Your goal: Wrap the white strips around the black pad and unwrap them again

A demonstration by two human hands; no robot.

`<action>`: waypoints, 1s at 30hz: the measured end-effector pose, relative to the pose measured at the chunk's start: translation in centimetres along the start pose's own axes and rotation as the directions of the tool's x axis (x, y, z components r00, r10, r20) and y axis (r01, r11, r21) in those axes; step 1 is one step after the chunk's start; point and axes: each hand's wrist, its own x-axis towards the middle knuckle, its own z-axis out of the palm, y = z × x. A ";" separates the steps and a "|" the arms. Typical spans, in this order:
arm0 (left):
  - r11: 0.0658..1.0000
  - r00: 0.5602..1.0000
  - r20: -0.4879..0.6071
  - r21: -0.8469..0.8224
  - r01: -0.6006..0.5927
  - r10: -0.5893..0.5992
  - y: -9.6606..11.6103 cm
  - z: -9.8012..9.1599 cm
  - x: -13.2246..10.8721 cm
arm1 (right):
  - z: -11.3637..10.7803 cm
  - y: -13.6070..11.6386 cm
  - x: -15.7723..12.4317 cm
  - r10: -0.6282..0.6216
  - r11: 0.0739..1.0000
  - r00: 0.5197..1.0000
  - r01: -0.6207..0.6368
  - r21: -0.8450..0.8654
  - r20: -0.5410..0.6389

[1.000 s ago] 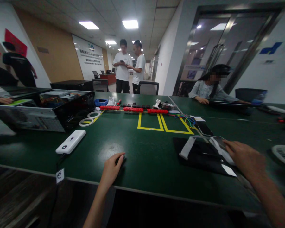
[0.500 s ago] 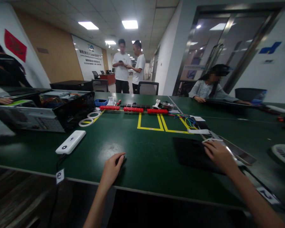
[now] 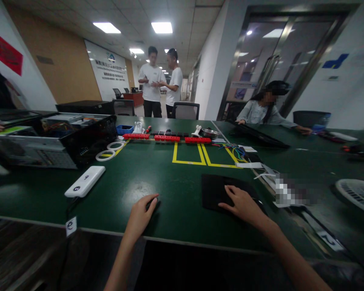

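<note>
My right hand (image 3: 241,205) rests over a flat black sheet (image 3: 214,193) on the green table, with thumb and index finger apart and the far fingers partly hidden. The sheet looks like a mouse pad and lies near the front edge. To its left, my left hand (image 3: 145,209) is held low over the bare tabletop. Its fingers curl toward the thumb, and a dark patch shows between them; whether that is a small object or shadow, I cannot make out. Nearest on that side is a white power bank-like box (image 3: 86,182) with a cable.
An open computer case (image 3: 57,149) stands left, beside white rings (image 3: 105,155). Red strips (image 3: 166,138) line the back, behind yellow tape outlines (image 3: 189,163). Coloured wires (image 3: 238,152) and a white basket (image 3: 358,193) sit right. A person (image 3: 263,107) handles a black panel (image 3: 261,135) across the table.
My right hand has moved left from near the phone-like slab, and the black sheet has shifted left too. My left hand stays almost in place. The person opposite has tilted up the black panel.
</note>
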 end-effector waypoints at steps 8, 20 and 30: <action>0.981 0.976 0.141 0.079 -0.177 0.165 -0.2 0.4 -0.1 | 0.2 -9.5 4.1 -0.144 0.988 0.989 0.141 0.069 0.041; 0.939 0.948 0.207 0.198 -0.282 0.241 -0.8 1.0 -0.1 | -0.9 -12.2 6.7 -0.201 0.943 0.976 0.169 0.288 0.086; 0.938 0.947 0.211 0.202 -0.283 0.241 -0.9 1.1 -0.1 | -4.0 3.4 3.0 0.356 0.858 0.875 -0.445 -0.255 -0.329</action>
